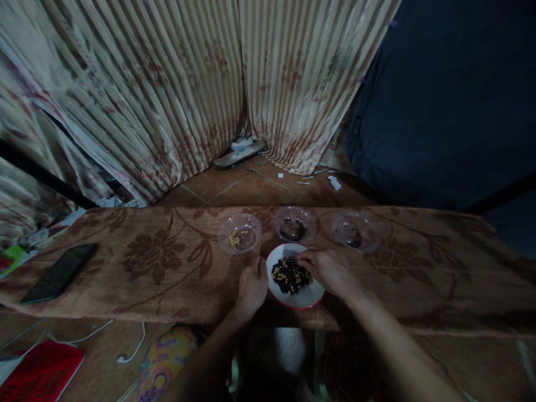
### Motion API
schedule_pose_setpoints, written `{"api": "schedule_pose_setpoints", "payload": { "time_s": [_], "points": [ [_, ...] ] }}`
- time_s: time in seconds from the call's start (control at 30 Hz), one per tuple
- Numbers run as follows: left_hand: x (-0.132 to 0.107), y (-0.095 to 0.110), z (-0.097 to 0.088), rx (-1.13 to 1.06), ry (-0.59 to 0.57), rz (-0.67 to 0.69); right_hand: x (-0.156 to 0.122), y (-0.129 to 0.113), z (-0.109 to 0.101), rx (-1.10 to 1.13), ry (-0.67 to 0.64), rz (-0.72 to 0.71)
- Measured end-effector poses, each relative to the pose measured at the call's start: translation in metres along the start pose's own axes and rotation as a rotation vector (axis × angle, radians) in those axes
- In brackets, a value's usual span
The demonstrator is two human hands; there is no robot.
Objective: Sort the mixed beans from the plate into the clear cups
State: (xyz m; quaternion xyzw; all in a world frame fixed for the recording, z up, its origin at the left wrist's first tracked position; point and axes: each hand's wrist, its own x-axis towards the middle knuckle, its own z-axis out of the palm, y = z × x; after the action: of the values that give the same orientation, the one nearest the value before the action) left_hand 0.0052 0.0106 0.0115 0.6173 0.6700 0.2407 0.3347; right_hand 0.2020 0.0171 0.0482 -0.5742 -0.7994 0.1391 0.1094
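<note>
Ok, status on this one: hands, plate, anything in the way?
Left hand curled against plate rim. Right hand fingertips down at mixed beans, grip unclear. Three clear bowls just behind the plate, apart from both hands.

A home: striped curtains [167, 95], tiled floor [251, 187].

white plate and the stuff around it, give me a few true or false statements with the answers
1. The white plate holds a mix of dark and pale beans. True.
2. The left hand is at the plate's left edge. True.
3. The left clear bowl holds only dark beans. False: it holds a few pale ones.
4. The phone lies right of the plate. False: it lies far to the left on the cloth.
5. The right hand is over the plate's far rim. True.
</note>
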Motion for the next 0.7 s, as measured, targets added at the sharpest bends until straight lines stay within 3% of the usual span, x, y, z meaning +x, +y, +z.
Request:
{"api": "schedule_pose_setpoints", "payload": {
  "time_s": [0.7],
  "points": [
    [0.0004, -0.0029, 0.0016, -0.008, 0.005, 0.037, -0.0008, 0.0011, -0.0032, 0.056, 0.030, 0.015]
  ]
}}
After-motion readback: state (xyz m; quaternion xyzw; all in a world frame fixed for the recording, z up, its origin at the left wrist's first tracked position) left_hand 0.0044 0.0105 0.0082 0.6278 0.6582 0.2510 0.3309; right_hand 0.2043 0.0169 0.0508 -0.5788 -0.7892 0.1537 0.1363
